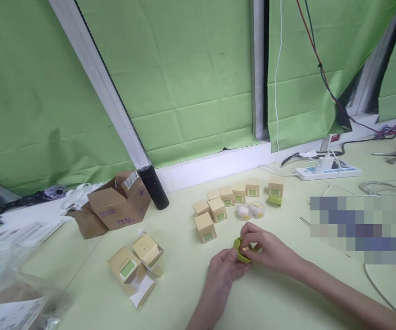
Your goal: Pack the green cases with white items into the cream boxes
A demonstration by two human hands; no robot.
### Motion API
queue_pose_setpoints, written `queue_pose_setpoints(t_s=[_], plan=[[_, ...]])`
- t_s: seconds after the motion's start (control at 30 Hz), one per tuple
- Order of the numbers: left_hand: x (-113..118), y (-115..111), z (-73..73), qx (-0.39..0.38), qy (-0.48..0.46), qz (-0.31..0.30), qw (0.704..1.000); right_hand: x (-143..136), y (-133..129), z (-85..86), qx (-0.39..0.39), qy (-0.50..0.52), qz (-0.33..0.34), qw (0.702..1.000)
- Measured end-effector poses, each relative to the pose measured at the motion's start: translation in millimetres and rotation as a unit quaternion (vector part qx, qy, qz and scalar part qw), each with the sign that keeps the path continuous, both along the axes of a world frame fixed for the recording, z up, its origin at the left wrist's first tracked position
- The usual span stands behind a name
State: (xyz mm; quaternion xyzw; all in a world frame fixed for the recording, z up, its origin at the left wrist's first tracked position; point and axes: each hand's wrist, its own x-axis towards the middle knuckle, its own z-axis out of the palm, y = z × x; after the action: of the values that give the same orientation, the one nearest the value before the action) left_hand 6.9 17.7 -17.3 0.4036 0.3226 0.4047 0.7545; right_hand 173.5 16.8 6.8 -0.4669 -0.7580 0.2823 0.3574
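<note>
1. Your left hand and right hand both close their fingers on the small green case, held just above the table.
2. The case looks light, stiff and smooth, so it may slip.
3. Hold it by the rim, with fingertips on both sides.

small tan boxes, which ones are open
The two boxes at lower left, apart from the cluster, lie with flaps open. The boxes grouped above the hands look closed and upright.
</note>
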Motion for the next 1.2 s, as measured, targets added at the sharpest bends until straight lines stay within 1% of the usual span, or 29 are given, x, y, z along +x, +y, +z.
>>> queue_pose_setpoints(t_s=[0.1, 0.23, 0.33, 0.5, 0.57, 0.7, 0.77, 0.87, 0.93, 1.0, 1.1, 1.2], plan=[[-2, 0, -0.4, -0.004, -0.002, -0.02, 1.0, 1, 2, -1.0, -0.04, 0.058, -0.005, 0.997], [-5, 4, -4.0, 0.018, 0.074, -0.013, 0.997, 2, 6, -4.5, -0.102, 0.136, -0.019, 0.985], [-6, 8, -5.4, 0.048, 0.114, -0.006, 0.992, 1, 6, -5.2, -0.112, 0.153, -0.017, 0.982], [-6, 9, -1.3, 0.124, 0.134, 0.0, 0.983, 0, 4, -2.9, -0.14, 0.179, 0.006, 0.974], [-6, 8, -0.1, 0.131, 0.137, 0.008, 0.982, -1, 4, -3.0, -0.147, 0.182, 0.012, 0.972], [-5, 8, -1.3, 0.114, 0.133, 0.023, 0.984, -2, 2, -3.1, -0.141, 0.167, 0.007, 0.976], [-5, 9, -3.5, 0.11, 0.128, 0.021, 0.985, -3, 1, -1.1, -0.137, 0.143, 0.007, 0.98], [-5, 10, -8.1, 0.105, 0.119, 0.01, 0.987, -2, -3, 3.7, -0.128, 0.101, 0.03, 0.986], [-6, 12, -11.0, 0.104, 0.111, 0.008, 0.988, -2, -4, 5.6, -0.128, 0.104, 0.044, 0.985], [-6, 13, -12.3, 0.103, 0.106, 0.009, 0.989, -2, -3, 5.3, -0.13, 0.123, 0.04, 0.983], [-7, 13, -8.9, 0.086, 0.087, 0.01, 0.992, -2, -1, 2.1, -0.116, 0.131, 0.015, 0.984], [-6, 11, -1.1, 0.05, 0.045, 0.0, 0.998, -2, 1, -1.1, -0.058, 0.109, -0.006, 0.992]])
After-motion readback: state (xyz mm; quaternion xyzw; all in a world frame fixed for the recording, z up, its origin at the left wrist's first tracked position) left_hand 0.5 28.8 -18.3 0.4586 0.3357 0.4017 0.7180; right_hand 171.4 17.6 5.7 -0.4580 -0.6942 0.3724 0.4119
